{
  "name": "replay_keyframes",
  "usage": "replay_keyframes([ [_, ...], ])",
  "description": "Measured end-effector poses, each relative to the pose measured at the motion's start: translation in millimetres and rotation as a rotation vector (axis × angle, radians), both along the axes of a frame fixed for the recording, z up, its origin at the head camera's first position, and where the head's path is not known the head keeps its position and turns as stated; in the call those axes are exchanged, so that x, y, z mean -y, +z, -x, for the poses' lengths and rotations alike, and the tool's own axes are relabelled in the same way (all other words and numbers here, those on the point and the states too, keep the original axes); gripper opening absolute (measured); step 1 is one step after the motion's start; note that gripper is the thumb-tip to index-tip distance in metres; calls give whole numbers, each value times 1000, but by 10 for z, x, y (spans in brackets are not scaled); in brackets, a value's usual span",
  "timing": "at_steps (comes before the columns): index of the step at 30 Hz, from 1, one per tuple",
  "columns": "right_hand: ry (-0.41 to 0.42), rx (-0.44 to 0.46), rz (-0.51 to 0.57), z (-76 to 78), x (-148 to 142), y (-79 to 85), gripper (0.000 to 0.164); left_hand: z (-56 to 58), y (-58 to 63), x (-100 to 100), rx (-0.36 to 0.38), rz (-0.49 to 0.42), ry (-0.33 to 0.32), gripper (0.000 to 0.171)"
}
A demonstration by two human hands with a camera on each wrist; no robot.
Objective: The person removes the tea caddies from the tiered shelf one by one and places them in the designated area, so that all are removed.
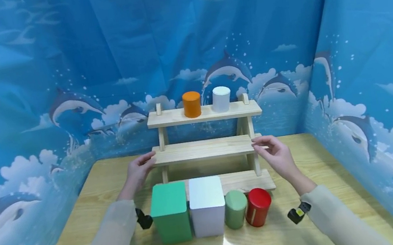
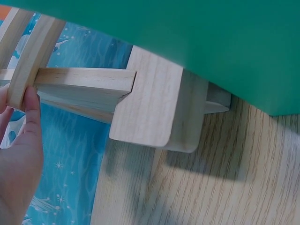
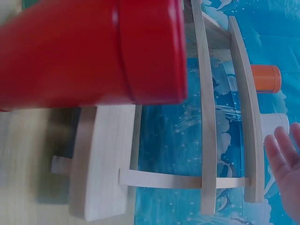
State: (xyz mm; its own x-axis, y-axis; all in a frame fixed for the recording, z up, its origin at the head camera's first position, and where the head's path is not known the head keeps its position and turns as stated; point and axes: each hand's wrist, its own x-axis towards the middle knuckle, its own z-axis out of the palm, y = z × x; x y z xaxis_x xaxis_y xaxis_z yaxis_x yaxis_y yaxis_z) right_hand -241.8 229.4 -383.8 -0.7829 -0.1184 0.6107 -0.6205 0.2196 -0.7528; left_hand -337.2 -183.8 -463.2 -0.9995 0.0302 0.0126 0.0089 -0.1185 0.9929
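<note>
A stepped wooden display rack with three shelves stands toward the back of the table. At the left end of its middle shelf, my left hand pinches the board between thumb and fingers, as the left wrist view shows closely. My right hand is beside the right end of that same shelf. In the right wrist view its fingers are loosely extended and hold nothing, apart from the board ends. On the top shelf sit an orange canister and a white canister.
In front of the rack stand a green box, a white box, a pale green canister and a red canister, side by side. They partly hide the lowest shelf. A blue dolphin-print curtain hangs behind the wooden table.
</note>
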Motion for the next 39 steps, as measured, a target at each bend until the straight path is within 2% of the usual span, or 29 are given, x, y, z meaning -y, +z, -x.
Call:
replay_keyframes([
  [5, -11, 8, -13, 65, 39, 64, 21, -21, 20, 2, -5, 12, -23, 45],
  [15, -36, 14, -65, 193, 88, 155, 27, -9, 2, 15, -17, 16, -27, 45],
  [24, -79, 7, -107, 327, 149, 316, 34, -5, -1, 22, -23, 10, -19, 47],
  [27, -94, 30, -107, 399, 156, 352, 37, 6, -8, 10, -29, 11, -20, 46],
  [36, -135, 134, -93, 796, 85, 239, 49, 9, -26, -3, -35, -5, -56, 48],
  [39, -111, 156, -86, 893, 129, 245, 53, -3, -8, 25, -40, 23, -43, 46],
])
